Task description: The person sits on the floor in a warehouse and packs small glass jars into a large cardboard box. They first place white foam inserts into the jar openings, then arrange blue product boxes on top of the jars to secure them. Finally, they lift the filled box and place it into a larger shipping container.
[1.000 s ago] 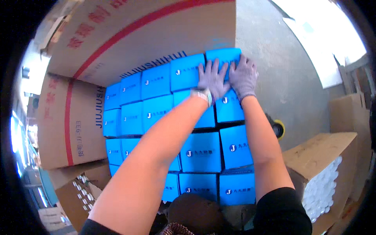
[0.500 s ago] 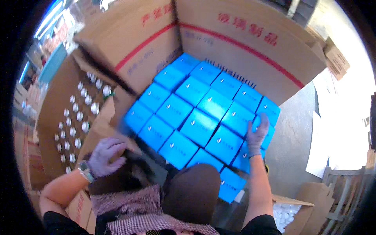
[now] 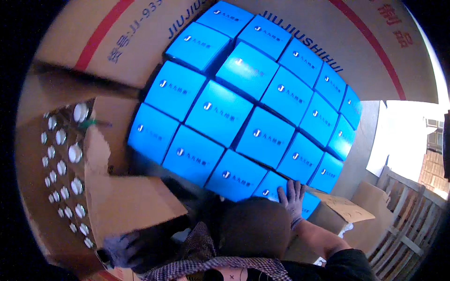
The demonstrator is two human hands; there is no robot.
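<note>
Right hand (image 3: 293, 199), gloved, is lying flat and unclenched on the blue boxes (image 3: 248, 112), fingers spread on the nearest row, grasping nothing. The boxes are sitting packed in rows inside a big carton (image 3: 375, 56). Left hand (image 3: 123, 248), gloved and blurred in shadow, is sitting under a brown flap (image 3: 126, 201); its grip cannot be told. A dark rounded shape (image 3: 255, 227) is blocking the near edge of the boxes. An open carton of white caps (image 3: 61, 164) is standing to the left. Since half a second ago the view has closed in and the left hand has dropped lower; the right hand has shifted to the near row.
</note>
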